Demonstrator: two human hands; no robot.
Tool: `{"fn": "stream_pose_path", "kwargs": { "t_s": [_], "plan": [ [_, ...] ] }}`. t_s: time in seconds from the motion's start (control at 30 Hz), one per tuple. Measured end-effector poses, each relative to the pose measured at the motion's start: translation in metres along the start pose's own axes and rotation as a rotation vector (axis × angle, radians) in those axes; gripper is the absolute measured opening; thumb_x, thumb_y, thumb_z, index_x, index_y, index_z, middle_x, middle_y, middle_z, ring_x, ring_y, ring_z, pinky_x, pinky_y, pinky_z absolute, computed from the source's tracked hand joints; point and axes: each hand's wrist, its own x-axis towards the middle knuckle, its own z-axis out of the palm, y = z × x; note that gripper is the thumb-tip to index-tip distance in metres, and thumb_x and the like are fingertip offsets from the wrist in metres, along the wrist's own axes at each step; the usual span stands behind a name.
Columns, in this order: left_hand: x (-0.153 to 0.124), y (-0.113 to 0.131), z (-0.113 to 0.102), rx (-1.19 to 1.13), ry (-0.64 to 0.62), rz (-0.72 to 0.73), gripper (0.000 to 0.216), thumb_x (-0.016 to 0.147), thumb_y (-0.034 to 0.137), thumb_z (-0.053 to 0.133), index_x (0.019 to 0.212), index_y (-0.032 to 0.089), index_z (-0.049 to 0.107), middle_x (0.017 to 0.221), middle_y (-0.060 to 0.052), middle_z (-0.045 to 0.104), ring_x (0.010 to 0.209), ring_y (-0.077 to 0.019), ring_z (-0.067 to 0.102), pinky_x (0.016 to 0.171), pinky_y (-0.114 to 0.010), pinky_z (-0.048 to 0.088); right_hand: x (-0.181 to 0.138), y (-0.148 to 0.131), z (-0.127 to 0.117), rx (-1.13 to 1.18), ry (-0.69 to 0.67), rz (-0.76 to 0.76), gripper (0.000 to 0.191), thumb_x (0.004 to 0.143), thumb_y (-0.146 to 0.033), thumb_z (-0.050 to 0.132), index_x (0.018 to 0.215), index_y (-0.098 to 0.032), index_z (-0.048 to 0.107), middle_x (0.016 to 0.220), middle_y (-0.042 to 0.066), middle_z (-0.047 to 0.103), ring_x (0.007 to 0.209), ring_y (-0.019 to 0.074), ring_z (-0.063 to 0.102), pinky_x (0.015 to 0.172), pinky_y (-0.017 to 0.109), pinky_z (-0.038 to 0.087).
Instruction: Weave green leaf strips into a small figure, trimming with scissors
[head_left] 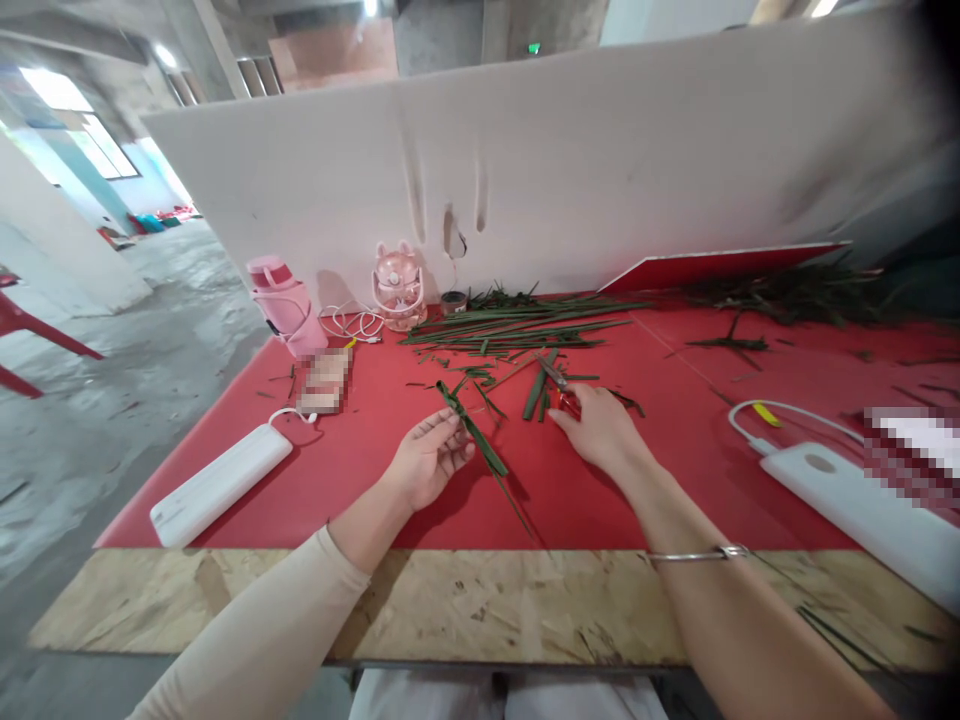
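My left hand (435,455) pinches a folded green leaf piece (476,430) above the red tabletop. A thin leaf tail hangs from it toward the table's front edge. My right hand (604,430) is closed around the red handles of a pair of scissors (568,400), whose metal blades point away and to the left. Beneath and beside the blades lie short, wide leaf strips (536,390). Small leaf scraps are scattered between the hands and the long strips behind them. Part of the scissors' handles is hidden by my fingers.
Long green leaf strips (517,325) lie at the back. A pink bottle (283,310), a clear pink cup (400,290) and a small dark jar (454,303) stand near the white partition (570,180). White power banks (221,485) with cables lie left and right.
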Motion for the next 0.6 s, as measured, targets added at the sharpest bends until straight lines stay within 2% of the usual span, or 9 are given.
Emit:
{"fn": "stream_pose_path", "kwargs": {
  "t_s": [0.1,0.23,0.37,0.43,0.5,0.53,0.6],
  "plan": [
    [0.001,0.003,-0.002,-0.054,0.009,-0.04,0.013,0.068,0.015,0.067,0.079,0.015,0.06,0.067,0.001,0.06,0.059,-0.0079,0.058,0.056,-0.021,0.048,-0.001,-0.002,-0.002,-0.048,0.043,0.091,0.039,0.083,-0.036,0.042,0.113,-0.013,0.053,0.106,0.02,0.056,0.098,0.0316,0.054,0.08,0.04,0.04],
    [0.003,0.001,-0.005,-0.026,0.015,-0.052,0.021,0.068,0.018,0.068,0.088,0.014,0.063,0.076,0.0,0.064,0.055,-0.004,0.055,0.051,-0.016,0.045,0.0,0.004,0.0,-0.087,-0.088,0.102,0.039,0.079,-0.034,0.046,0.109,-0.011,0.054,0.103,0.022,0.056,0.094,0.0334,0.057,0.075,0.04,0.042],
    [0.004,-0.001,-0.005,0.034,0.059,0.003,0.024,0.064,0.02,0.072,0.086,0.014,0.064,0.075,0.0,0.064,0.054,-0.0028,0.054,0.051,-0.014,0.045,0.005,0.014,0.003,0.088,-0.07,0.168,0.043,0.07,-0.028,0.056,0.111,-0.013,0.051,0.094,0.016,0.061,0.088,0.0292,0.059,0.072,0.036,0.043],
    [0.005,0.0,-0.004,0.034,0.091,0.029,0.024,0.064,0.02,0.073,0.086,0.014,0.065,0.073,0.0,0.064,0.055,-0.0034,0.055,0.053,-0.014,0.046,0.006,0.011,0.0,0.321,0.014,0.235,0.046,0.066,-0.027,0.059,0.11,-0.015,0.05,0.082,0.01,0.062,0.078,0.0251,0.06,0.065,0.033,0.044],
    [0.006,0.002,-0.004,0.026,0.105,0.066,0.023,0.065,0.022,0.072,0.086,0.013,0.065,0.069,0.0,0.063,0.056,-0.0039,0.055,0.055,-0.015,0.047,0.002,0.0,-0.006,0.71,0.074,0.277,0.042,0.065,-0.029,0.06,0.105,-0.019,0.049,0.069,0.004,0.057,0.061,0.0188,0.056,0.053,0.029,0.042],
    [0.006,0.004,-0.003,0.023,0.099,0.085,0.024,0.066,0.024,0.072,0.085,0.013,0.065,0.069,0.001,0.063,0.055,-0.0041,0.055,0.056,-0.015,0.048,-0.001,-0.009,-0.01,0.959,0.065,0.279,0.037,0.066,-0.03,0.059,0.1,-0.021,0.048,0.064,0.0,0.054,0.052,0.0155,0.051,0.045,0.026,0.039],
    [0.007,0.007,-0.003,0.02,0.08,0.119,0.026,0.064,0.027,0.072,0.084,0.013,0.065,0.069,0.0,0.063,0.055,-0.0046,0.055,0.056,-0.016,0.048,-0.013,-0.029,-0.017,1.378,-0.128,0.19,0.03,0.063,-0.031,0.064,0.085,-0.024,0.046,0.059,-0.005,0.046,0.045,0.01,0.044,0.039,0.021,0.033]
  ]
}}
